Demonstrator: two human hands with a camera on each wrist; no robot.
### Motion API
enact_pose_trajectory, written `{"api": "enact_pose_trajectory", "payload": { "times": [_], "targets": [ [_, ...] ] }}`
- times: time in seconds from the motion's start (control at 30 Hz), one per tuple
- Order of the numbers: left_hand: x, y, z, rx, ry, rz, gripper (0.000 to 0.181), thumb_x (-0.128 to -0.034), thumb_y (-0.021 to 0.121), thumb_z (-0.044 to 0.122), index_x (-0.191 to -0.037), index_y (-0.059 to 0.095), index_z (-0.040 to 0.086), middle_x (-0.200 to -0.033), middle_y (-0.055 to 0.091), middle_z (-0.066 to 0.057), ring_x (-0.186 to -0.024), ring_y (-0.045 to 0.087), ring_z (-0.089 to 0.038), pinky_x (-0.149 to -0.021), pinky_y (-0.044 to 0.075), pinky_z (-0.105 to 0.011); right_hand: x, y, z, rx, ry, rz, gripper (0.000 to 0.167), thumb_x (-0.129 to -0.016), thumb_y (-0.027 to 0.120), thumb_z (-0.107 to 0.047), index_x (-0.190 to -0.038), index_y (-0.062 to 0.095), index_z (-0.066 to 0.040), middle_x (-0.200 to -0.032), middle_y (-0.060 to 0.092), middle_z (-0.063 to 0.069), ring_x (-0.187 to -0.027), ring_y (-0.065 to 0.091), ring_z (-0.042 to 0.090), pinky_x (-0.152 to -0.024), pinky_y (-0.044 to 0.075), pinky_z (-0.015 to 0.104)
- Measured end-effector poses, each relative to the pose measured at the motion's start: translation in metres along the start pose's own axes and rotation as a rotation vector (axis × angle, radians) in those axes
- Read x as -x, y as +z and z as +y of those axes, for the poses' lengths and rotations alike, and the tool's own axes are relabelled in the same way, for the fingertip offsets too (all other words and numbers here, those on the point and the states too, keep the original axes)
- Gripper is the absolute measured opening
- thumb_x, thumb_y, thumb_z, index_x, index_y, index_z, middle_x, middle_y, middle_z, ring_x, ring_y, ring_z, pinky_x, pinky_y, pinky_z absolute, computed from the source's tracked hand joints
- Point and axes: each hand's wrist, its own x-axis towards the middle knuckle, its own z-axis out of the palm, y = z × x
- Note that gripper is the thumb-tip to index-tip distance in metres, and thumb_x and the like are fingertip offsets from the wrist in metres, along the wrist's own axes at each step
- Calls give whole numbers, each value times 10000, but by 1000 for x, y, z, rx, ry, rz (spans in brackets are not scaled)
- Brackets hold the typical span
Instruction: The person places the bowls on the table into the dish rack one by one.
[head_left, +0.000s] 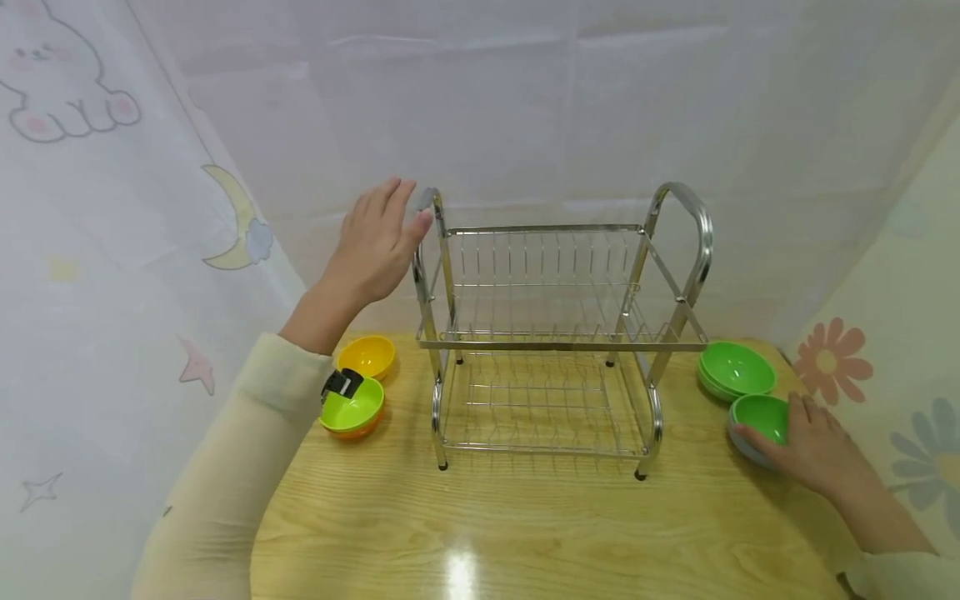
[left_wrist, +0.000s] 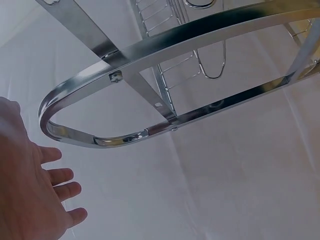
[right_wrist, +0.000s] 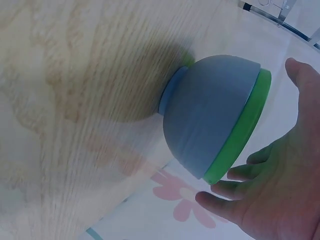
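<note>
Left sleeve (head_left: pixel 232 467) nearest; left hand (head_left: pixel 372 250) spread, empty, by the rack (head_left: pixel 562 344). Right hand (head_left: pixel 812 446) wide at the nested bowls (right_wrist: pixel 212 110), on the table (head_left: pixel 525 517) right of the rack. I judge them light, stiff, slippery; I'd pinch both rims together.

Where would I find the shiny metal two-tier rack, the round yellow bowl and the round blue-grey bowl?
Shiny metal two-tier rack (head_left: pixel 562 346), head view: front rail of its upper tier.
Round yellow bowl (head_left: pixel 367 357), head view: its inside.
Round blue-grey bowl (right_wrist: pixel 207 112), right wrist view: its outer wall.
</note>
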Motion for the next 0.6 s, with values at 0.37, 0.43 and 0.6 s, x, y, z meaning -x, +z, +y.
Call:
{"api": "enact_pose_trajectory", "payload": {
  "times": [0.37,0.43,0.6],
  "targets": [
    [-21,-4,11,-71,-10,-44,702,-1083,214,557,-1621,226,108,-1683,164,-121,-1552,127,-315,-1260,67,-515,-4,0,0,-14,19,-50,1154,-948,576,-617,-1382,104,342,-1315,215,604,-1143,302,737,-914,323,822],
    [-24,-4,13,-80,-22,-63,709,-1080,196,566,-1624,222,112,-1681,172,-122,-1554,127,-307,-1262,63,-509,-5,0,2,-17,20,-43,1140,-939,592,-613,-1350,143,351,-1248,278,594,-1081,366,720,-868,371,798],
    [-31,-2,15,-96,-50,-103,725,-1073,163,582,-1625,221,114,-1677,191,-116,-1552,147,-304,-1260,85,-515,-7,3,9,-8,30,-69,1162,-926,600,-622,-1310,142,374,-1161,309,591,-1011,403,721,-835,406,777]
  ]
}}
